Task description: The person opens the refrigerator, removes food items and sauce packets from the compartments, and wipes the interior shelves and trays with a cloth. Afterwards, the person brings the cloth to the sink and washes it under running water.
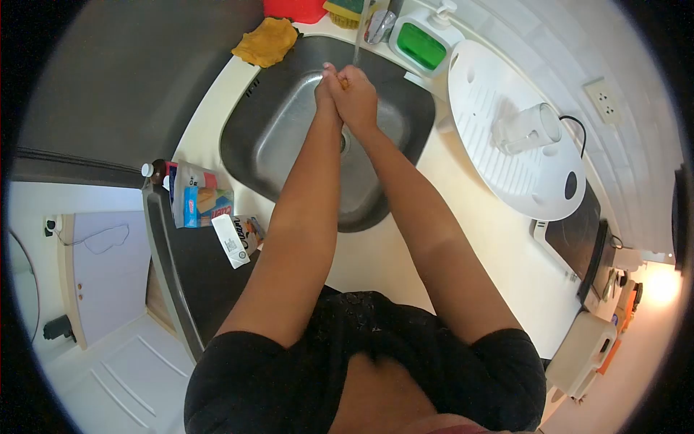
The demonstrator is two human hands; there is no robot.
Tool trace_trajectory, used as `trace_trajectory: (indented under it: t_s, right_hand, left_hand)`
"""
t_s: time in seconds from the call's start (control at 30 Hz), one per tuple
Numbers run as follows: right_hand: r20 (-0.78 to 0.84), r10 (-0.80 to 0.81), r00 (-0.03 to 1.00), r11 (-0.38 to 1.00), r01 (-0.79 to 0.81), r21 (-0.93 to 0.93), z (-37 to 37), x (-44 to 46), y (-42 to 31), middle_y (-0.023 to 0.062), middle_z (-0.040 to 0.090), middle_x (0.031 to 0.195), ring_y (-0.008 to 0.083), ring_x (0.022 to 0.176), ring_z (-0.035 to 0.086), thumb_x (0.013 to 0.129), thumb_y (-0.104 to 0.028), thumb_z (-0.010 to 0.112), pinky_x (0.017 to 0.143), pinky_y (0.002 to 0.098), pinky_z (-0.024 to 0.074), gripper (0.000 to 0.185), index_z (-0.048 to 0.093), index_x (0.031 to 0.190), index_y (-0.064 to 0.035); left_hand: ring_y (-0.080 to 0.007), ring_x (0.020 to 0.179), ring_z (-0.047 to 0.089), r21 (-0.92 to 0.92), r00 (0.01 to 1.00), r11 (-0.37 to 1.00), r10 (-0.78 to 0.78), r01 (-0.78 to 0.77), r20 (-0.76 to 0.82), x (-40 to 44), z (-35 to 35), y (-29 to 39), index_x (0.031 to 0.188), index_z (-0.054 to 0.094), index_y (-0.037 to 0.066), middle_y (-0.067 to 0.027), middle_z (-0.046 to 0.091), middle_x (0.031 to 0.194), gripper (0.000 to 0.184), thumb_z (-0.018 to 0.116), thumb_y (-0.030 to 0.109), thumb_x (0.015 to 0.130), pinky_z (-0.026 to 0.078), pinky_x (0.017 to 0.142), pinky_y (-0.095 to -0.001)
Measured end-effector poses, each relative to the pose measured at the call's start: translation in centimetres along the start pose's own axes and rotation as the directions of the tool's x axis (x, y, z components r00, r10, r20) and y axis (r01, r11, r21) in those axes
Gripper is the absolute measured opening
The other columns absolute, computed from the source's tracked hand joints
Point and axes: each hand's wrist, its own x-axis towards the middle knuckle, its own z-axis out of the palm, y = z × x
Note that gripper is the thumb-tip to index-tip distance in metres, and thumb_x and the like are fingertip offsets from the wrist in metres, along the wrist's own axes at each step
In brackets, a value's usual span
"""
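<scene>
Both my hands are pressed together over the grey sink [242, 155], close to the faucet [379, 26]. A thin stream of water [357, 47] runs down just beside the fingers. My right hand [356, 95] is closed against my left hand [325, 88], its fingers curled over it. A small yellowish patch shows between the palms, but I cannot make out what it is. The fingers of the left hand are partly hidden behind the right. Below the wrists, the drain [344, 145] is partly visible between my forearms.
A yellow cloth [266, 42] lies on the sink's far left rim. Behind the sink stand a sponge [345, 13] and a green soap dispenser [421, 46]. On the right, a white drying tray [470, 137] holds a clear glass jar [528, 129]. Food packets [199, 202] and a carton [231, 241] sit left.
</scene>
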Motion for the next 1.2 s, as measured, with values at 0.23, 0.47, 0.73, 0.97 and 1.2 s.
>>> trace_trajectory:
  t_s: [0.23,0.47,0.73,0.97,1.2]
  right_hand:
    - [0.093,0.268,0.959,0.95,-0.246,-0.194,-1.6,2.0,3.0,0.0212,0.062,0.091,0.0389,0.088,0.058,0.088,-0.045,0.042,0.075,0.0466,0.0445,0.047,0.062,0.082,-0.003]
    - [0.33,0.25,0.91,0.956,-0.178,-0.232,-3.3,7.3,4.5,0.0164,0.064,0.088,0.0333,0.09,0.061,0.081,-0.03,0.054,0.079,0.042,0.047,0.027,0.066,0.087,-0.0074]
    - [-0.01,-0.282,0.959,0.836,0.241,-0.494,-5.8,8.6,0.4,0.0105,0.062,0.09,0.031,0.076,0.061,0.079,-0.015,0.056,0.067,0.0395,0.0492,0.014,0.068,0.085,-0.0104]
    - [0.281,-0.275,0.919,0.73,0.39,-0.561,-5.2,6.5,2.1,0.0115,0.06,0.094,0.03,0.082,0.061,0.075,-0.012,0.058,0.07,0.0401,0.0501,0.018,0.065,0.091,-0.0075]
    - [0.053,-0.317,0.947,0.631,0.252,-0.734,-10.8,9.7,-4.3,0.0085,0.061,0.1,0.0289,0.089,0.06,0.076,-0.007,0.051,0.075,0.0406,0.0489,0.026,0.067,0.096,-0.0112]
  left_hand:
    - [-0.0225,0.089,0.057,0.003,0.988,0.99,-0.142,0.143,-0.058,-4.5,3.9,1.1,0.112,0.052,-0.001,-0.0124,0.058,0.101,0.054,0.043,0.048,0.092,0.048,0.074,-0.0367]
    - [-0.0195,0.088,0.056,0.196,0.997,0.981,-0.003,-0.013,0.083,-5.9,3.9,4.6,0.104,0.049,0.003,-0.0068,0.056,0.096,0.036,0.065,0.027,0.083,0.047,0.075,-0.0339]
    - [-0.0199,0.083,0.059,0.587,0.961,0.762,0.245,-0.273,0.129,-2.5,5.5,5.0,0.113,0.049,0.003,-0.0105,0.06,0.094,0.043,0.069,0.018,0.078,0.048,0.069,-0.0326]
    - [-0.021,0.085,0.059,0.636,0.941,0.721,0.065,-0.275,0.332,0.0,4.5,4.0,0.115,0.045,-0.002,-0.0129,0.058,0.099,0.04,0.063,0.016,0.083,0.05,0.072,-0.0354]
    - [-0.0201,0.08,0.059,0.704,0.977,0.682,0.073,-0.197,0.202,-1.1,4.7,3.2,0.103,0.05,-0.001,-0.0099,0.058,0.091,0.027,0.059,0.019,0.087,0.051,0.07,-0.0347]
